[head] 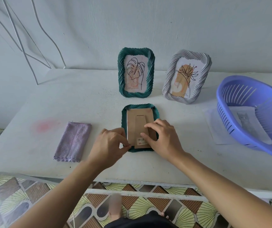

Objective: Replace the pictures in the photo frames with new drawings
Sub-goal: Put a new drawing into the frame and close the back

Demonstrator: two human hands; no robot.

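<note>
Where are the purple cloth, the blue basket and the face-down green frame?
purple cloth (pixel 73 141), head view, middle of the folded cloth.
blue basket (pixel 233 122), head view, slotted left wall.
face-down green frame (pixel 140 106), head view, far edge.

White table (pixel 99 99) carrying a purple cloth (pixel 73 141), three frames (pixel 136 72) (pixel 187 76) (pixel 140 128), a purple basket (pixel 253 116) sitting on paper (pixel 214 127).

Bare white bench (pixel 33 99) lies open at far left; the folded purple cloth (pixel 73 141) and slotted blue plastic basket (pixel 247 116) flank the middle.
</note>
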